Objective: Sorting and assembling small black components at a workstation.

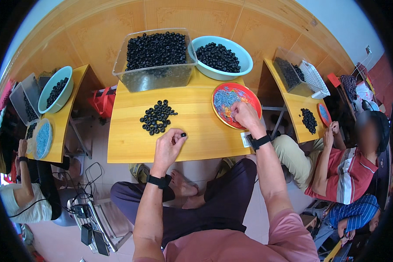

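Between the thumb and fingertips of my left hand (168, 147) is a small round black part (183, 135), held just over the near half of the wooden table (192, 150). A loose cluster of the same black ring-like parts (156, 117) lies on the tabletop beyond that hand. My right hand (245, 114) reaches into a red patterned plate (254, 98), its fingers pinched together. Small blue-grey pieces (225, 99) cover the plate's left side. Whatever the right fingertips pinch is too small and hidden to name.
At the table's back stand a transparent plastic bin (157, 79) and a light-blue basin (225, 75), both filled with black parts. Co-workers sit at similar tables left and right; one wears a red shirt (347, 172). Cables and a metal stool (102, 222) stand at my left.
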